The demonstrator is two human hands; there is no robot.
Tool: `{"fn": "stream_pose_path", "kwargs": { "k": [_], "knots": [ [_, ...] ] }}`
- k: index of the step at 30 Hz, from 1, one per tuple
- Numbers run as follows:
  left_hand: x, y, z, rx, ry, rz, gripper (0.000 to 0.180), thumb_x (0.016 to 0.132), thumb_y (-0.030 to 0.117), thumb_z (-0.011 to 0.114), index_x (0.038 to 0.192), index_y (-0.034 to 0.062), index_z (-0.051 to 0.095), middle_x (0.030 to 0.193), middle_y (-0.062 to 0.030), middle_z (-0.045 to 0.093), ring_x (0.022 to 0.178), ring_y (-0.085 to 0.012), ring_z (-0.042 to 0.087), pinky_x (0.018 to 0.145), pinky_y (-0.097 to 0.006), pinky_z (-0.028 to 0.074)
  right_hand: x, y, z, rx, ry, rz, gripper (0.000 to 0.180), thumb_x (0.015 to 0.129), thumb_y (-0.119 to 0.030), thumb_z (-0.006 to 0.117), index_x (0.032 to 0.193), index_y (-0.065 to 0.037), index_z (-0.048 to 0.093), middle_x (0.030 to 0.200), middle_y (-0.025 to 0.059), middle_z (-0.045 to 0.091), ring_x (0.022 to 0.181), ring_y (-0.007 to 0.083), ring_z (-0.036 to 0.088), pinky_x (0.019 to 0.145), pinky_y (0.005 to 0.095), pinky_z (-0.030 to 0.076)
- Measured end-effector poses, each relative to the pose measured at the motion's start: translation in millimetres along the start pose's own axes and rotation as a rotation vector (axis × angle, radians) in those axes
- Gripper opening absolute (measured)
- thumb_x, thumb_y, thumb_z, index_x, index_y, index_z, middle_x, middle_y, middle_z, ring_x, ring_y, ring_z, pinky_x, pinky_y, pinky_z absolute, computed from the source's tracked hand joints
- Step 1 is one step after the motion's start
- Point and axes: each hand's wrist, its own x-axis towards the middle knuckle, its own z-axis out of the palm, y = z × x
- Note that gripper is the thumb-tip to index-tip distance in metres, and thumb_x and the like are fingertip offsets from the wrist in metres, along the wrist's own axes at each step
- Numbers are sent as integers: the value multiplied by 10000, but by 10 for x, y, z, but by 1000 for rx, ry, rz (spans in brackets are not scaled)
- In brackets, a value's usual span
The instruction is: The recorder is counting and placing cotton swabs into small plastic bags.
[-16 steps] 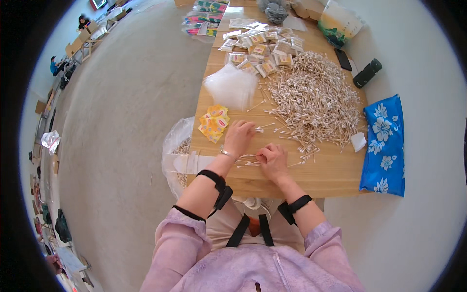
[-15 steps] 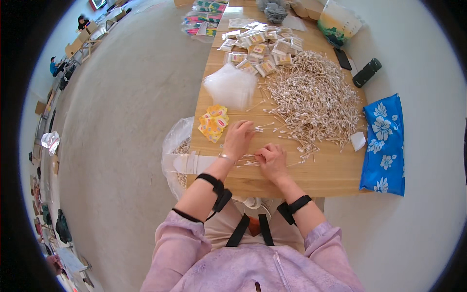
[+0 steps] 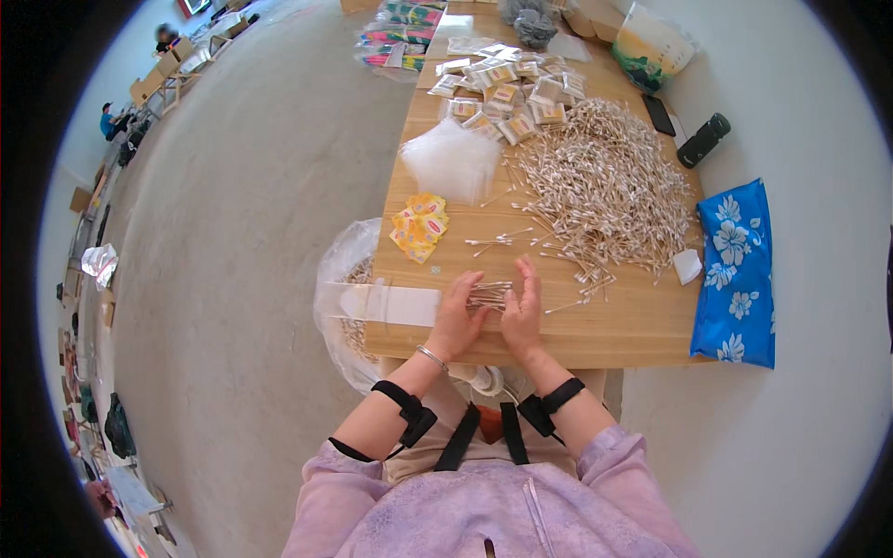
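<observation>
Head view: both hands have drawn back from the loose swabs toward the near edge of the wooden surface [image 3: 642,325] since half a second ago. The left hand [image 3: 458,316] and right hand [image 3: 523,312] now cup a small bundle of cotton swabs [image 3: 490,295] between them, fingers curved around it from either side, the grip closed loosely on the bundle. By the look of it, scattered swabs have been gathered and are being squared into one bunch.

Beyond the hands lies a large heap of cotton swabs [image 3: 605,186], with a few strays [image 3: 493,242] between. Yellow sachets [image 3: 419,226] sit to the left, a stack of clear plastic bags [image 3: 453,158] farther off, and filled packets [image 3: 507,88] at the far end. A blue flowered cloth [image 3: 735,270] lies right. Nothing blocks the hands.
</observation>
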Motion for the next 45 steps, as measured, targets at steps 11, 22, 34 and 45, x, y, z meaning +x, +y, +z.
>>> {"fn": "stream_pose_path", "kwargs": {
  "k": [11,22,34,45],
  "knots": [
    [-4,-207,57,-748,327,-272,387,863,-81,415,1238,-27,496,1267,-115,525,1186,-181,492,1026,-293,363,-363,-472,9,-1185,-582,-193,948,810,-538,573,1416,89,201,1493,269,168,1411,382,109,1149,472,74],
    [2,-111,16,-711,325,-302,392,850,-72,370,1222,-51,491,1241,-140,536,1205,-204,481,1066,-306,340,-200,-367,11,-1208,-545,-275,947,804,-557,569,1410,83,224,1486,284,173,1407,395,115,1146,486,68],
    [16,-139,-34,-734,396,-352,328,925,-5,423,1238,-22,519,1245,-95,559,1172,-168,496,1038,-289,348,47,-232,-109,-880,-253,-253,589,866,-265,551,1361,-5,366,1415,197,346,1341,362,266,1114,472,182],
    [37,-106,-23,-689,354,-318,343,975,86,407,1294,-12,483,1305,-100,522,1233,-168,451,1064,-292,318,106,-240,22,-619,-315,-63,441,822,-60,511,1261,-29,480,1228,169,513,1171,321,435,1037,424,291]
  ]
}}
